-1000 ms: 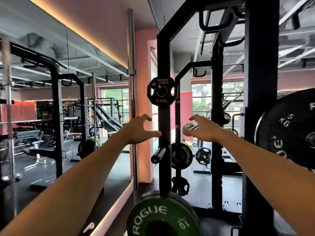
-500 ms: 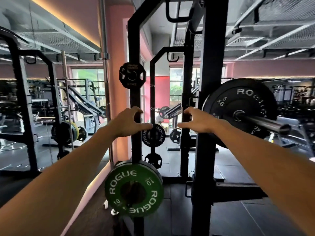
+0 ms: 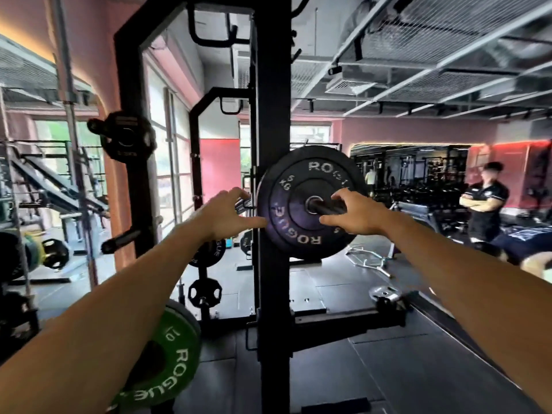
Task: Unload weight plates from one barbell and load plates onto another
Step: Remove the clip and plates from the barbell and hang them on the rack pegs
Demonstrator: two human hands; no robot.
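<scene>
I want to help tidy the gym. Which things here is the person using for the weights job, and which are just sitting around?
For the job:
black 5 kg plate
barbell sleeve
left hand, open
right hand, open

Just sitting around:
green 10 kg plate low on the rack
small black plate on a peg
silver plate on the floor

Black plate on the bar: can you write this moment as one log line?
step: unload | left hand: open, at black 5 kg plate edge | right hand: open, over barbell sleeve | plate: on bar
</scene>
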